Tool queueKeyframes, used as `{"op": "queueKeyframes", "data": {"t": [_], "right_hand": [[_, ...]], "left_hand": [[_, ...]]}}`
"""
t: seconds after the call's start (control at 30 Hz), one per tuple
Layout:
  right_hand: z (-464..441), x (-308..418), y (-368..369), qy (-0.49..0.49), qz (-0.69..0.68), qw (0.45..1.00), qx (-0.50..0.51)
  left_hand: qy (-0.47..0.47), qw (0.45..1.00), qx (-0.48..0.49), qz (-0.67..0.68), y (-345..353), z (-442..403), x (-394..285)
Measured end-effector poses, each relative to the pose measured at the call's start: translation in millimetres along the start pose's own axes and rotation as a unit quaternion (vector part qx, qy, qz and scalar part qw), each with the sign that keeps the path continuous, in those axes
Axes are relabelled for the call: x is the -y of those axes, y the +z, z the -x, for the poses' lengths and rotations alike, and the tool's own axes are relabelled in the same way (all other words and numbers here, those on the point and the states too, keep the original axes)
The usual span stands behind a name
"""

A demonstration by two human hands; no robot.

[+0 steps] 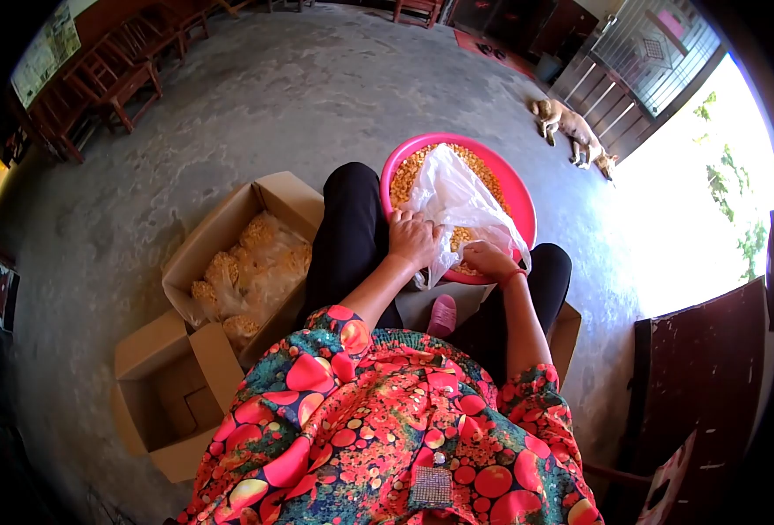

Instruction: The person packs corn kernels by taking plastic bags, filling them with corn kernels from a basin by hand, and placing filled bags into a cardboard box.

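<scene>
A pink plastic basin [518, 179] full of yellow kernels that look like corn [406, 175] rests in front of my knees. Over the kernels lies a thin, whitish, see-through plastic bag [457, 197]. On its near left edge my left hand [415, 238] is closed, its fingers bunching the film. My right hand [489, 260] is at the bag's near right side, low over the kernels, with film around the wrist. Its fingers are curled and partly hidden, so what they hold cannot be made out.
Left of my leg stands an open cardboard box [196, 241] holding several filled clear bags [251, 262]. An open box [172, 385] sits nearer me. A dog [575, 131] lies by the bright doorway. Wooden chairs [111, 83] line the far left wall.
</scene>
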State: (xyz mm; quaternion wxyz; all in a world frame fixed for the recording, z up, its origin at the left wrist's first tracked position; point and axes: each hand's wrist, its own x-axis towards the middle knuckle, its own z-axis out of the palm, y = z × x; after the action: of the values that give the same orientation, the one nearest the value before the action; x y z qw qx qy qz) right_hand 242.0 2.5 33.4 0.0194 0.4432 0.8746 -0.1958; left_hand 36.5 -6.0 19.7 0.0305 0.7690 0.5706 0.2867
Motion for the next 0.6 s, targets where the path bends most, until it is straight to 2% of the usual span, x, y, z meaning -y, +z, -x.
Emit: {"op": "queueKeyframes", "data": {"t": [0.03, 0.07, 0.13, 0.17, 0.2, 0.23, 0.3, 0.43, 0.53, 0.6], "right_hand": [[2, 1, -4, -0.034, -0.106, 0.994, 0.014], [4, 4, -7, 0.026, -0.142, 0.989, 0.025], [6, 13, -20, 0.007, -0.142, 0.99, -0.003], [8, 22, -26, 0.105, -0.284, 0.953, -0.003], [10, 35, -33, 0.199, -0.419, 0.885, -0.032], [7, 33, -32, 0.198, -0.419, 0.885, -0.032], [-3, 26, -26, 0.275, -0.457, 0.842, -0.081], [-22, 20, -12, 0.255, -0.415, 0.861, -0.144], [-23, 34, -16, 0.256, -0.476, 0.83, -0.133], [-19, 47, -18, 0.241, -0.496, 0.813, -0.184]], "left_hand": [[0.001, 1.0, -0.007, -0.001, 0, 0, 0], [0.002, 1.0, -0.014, -0.001, 1, 0, 0], [0.003, 1.0, -0.016, -0.001, 3, 0, 1], [0.003, 1.0, -0.019, -0.004, 5, 0, 1], [0.003, 1.0, -0.019, -0.004, 5, 0, 0], [0.005, 1.0, -0.024, -0.012, 6, 0, 1], [0.007, 0.999, -0.029, -0.022, 5, 1, 1], [0.006, 0.999, -0.026, -0.018, 3, 0, 0], [0.007, 1.0, -0.025, -0.013, 3, 1, 0], [0.007, 1.0, -0.026, -0.012, 4, 0, 1]]}}
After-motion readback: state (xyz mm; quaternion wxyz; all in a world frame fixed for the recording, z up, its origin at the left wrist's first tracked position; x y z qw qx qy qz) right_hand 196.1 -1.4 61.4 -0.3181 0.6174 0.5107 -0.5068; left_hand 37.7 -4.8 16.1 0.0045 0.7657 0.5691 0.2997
